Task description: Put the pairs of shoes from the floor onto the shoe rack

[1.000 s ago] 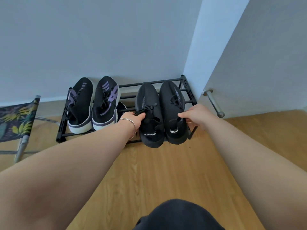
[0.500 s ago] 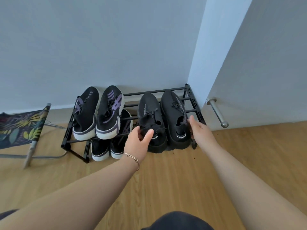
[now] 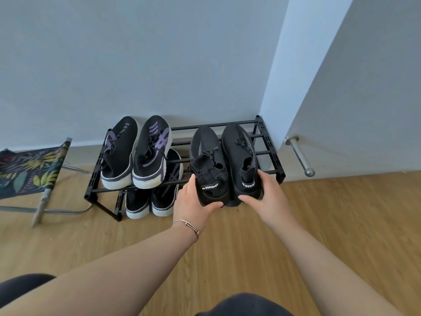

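The black pair of shoes point(image 3: 224, 165) sits on the right side of the top shelf of the shoe rack point(image 3: 271, 156), heels hanging over the front bar, and I have my left hand point(image 3: 193, 204) cupped on the left heel and my right hand point(image 3: 264, 195) cupped on the right heel, fingers curled around them. I think the job is almost done, just a last push in. I count three pairs on the rack: the black pair, a purple-striped pair point(image 3: 136, 153) beside it, one pair below point(image 3: 151, 197), and I see none on the floor point(image 3: 239, 252).

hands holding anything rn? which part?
Left hand grips the left black shoe at its heel; right hand grips the right black shoe at its heel, both on the rack.
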### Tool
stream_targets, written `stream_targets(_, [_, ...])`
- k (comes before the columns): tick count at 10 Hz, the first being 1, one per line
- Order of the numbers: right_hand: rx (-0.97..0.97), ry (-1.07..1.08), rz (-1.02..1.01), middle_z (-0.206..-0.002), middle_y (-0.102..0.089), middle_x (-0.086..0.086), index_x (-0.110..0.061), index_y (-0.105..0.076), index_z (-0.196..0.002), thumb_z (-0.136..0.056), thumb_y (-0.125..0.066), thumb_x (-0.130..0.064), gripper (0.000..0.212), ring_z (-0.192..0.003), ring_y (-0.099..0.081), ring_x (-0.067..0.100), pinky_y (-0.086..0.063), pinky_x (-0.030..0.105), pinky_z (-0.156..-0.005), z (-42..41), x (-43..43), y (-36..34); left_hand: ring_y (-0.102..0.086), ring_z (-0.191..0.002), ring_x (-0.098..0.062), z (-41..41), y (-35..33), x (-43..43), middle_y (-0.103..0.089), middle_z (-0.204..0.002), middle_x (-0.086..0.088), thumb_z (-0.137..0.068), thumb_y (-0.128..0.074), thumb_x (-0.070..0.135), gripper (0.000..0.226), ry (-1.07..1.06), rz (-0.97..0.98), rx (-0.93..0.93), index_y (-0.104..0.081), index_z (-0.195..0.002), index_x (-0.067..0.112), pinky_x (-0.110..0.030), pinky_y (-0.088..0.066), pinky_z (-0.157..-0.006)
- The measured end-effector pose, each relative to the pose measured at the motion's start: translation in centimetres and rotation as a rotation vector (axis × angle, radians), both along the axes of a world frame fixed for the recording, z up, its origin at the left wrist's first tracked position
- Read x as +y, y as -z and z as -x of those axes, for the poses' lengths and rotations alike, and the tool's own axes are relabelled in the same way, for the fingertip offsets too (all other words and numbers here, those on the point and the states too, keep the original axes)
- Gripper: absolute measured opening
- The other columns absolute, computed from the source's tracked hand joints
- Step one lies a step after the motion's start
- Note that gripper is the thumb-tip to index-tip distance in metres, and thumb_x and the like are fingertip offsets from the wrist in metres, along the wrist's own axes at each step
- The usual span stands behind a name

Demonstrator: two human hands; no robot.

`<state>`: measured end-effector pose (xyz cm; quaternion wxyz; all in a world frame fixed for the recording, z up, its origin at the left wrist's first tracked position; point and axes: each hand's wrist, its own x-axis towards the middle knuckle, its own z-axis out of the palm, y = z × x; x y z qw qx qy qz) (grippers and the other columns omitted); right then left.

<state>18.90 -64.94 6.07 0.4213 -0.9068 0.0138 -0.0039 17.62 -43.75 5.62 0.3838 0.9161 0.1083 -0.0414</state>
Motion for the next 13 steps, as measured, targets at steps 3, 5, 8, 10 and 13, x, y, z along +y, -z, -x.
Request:
stream_targets(3, [0.039, -0.041, 0.077, -0.127, -0.063, -0.004, -0.029, -0.059, -0.130, -0.077, -0.082, -0.038, 0.059, -0.120, -0.057, 0.017, -0.042, 0.029, -0.093, -4.8, 0.1, -0.6, -0.038, -0.142, -0.022, -4.1, -0.5, 0.1, -0.047, -0.151, -0.002, -0.076, -0.081, 0.045, 0.105, -0.021, -0.023, -0.025, -0.020, -0.158, 0.021, -0.039, -0.037, -0.115])
stream_targets(5, [0.067, -0.020, 0.126, -0.127, -0.064, -0.001, -0.028, -0.059, -0.128, -0.075, -0.081, -0.042, 0.059, -0.118, -0.060, 0.023, -0.049, 0.040, -0.099, -7.6, 0.5, -0.7, -0.038, -0.142, -0.024, -6.7, -0.7, 0.3, -0.048, -0.150, -0.004, -0.076, -0.081, 0.043, 0.105, -0.039, -0.040, 0.000, -0.020, -0.158, 0.018, -0.040, -0.038, -0.115])
stream_targets(8, [0.065, 0.002, 0.086, -0.132, -0.063, -0.002, -0.027, -0.056, -0.134, -0.078, -0.080, -0.039, 0.063, -0.123, -0.057, 0.021, -0.048, 0.043, -0.104, -8.4, 1.1, 0.1, -0.049, -0.136, -0.024, -8.4, 0.1, 0.6, -0.056, -0.144, 0.000, -0.069, -0.083, 0.048, 0.106, -0.070, -0.017, 0.002, -0.027, -0.155, 0.023, -0.046, -0.046, -0.109])
stream_targets(10, [0.078, 0.020, 0.077, -0.139, -0.059, 0.000, -0.025, -0.051, -0.141, -0.078, -0.079, -0.040, 0.071, -0.129, -0.054, 0.022, -0.045, 0.043, -0.107, -8.3, 1.3, 0.4, -0.046, -0.136, -0.028, -8.4, 0.2, 0.7, -0.052, -0.145, -0.009, -0.075, -0.082, 0.046, 0.109, -0.050, -0.066, 0.003, -0.017, -0.159, 0.021, -0.047, -0.044, -0.110])
stream_targets(13, [0.061, 0.062, 0.182, -0.163, -0.029, 0.007, -0.012, -0.017, -0.160, -0.085, -0.076, -0.038, 0.099, -0.150, -0.028, 0.025, -0.030, 0.041, -0.119, -7.5, 2.4, -1.5, -0.043, -0.133, -0.025, -7.5, -1.6, 0.7, -0.047, -0.147, -0.004, -0.089, -0.065, 0.050, 0.096, 0.071, -0.385, -0.096, -0.007, -0.160, 0.019, -0.039, -0.042, -0.107])
